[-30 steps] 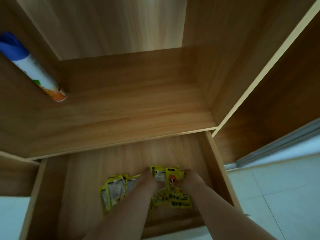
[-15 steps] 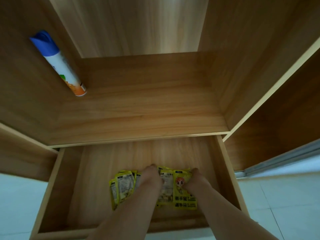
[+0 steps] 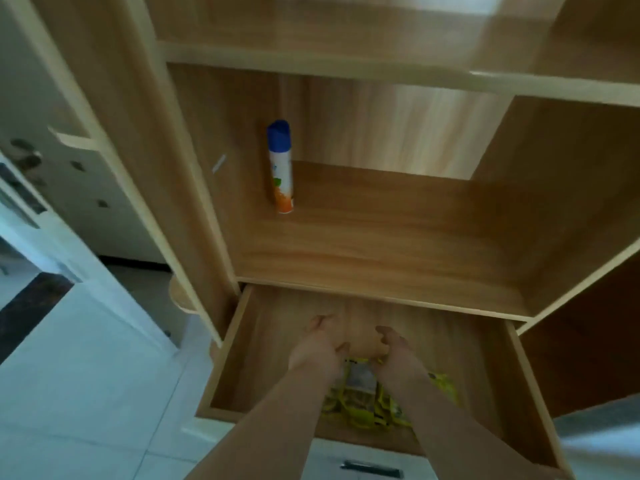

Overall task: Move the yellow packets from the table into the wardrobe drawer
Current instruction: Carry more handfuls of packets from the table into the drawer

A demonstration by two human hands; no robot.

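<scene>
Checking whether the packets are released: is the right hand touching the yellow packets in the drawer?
Cannot tell. In the head view the right hand curls its fingertips over the top edge of the yellow packets; any gap in height is hidden.

1. Head view: one wide-angle camera, worn on the head, facing forward and down into the open wardrobe drawer (image 3: 231, 351) from close above.
2. Coverage: wardrobe shelf (image 3: 381, 244) above the drawer, tiled floor (image 3: 86, 393) at left; edges blurred.

No legible print on packets (image 3: 363, 407) or can (image 3: 282, 171)
</scene>
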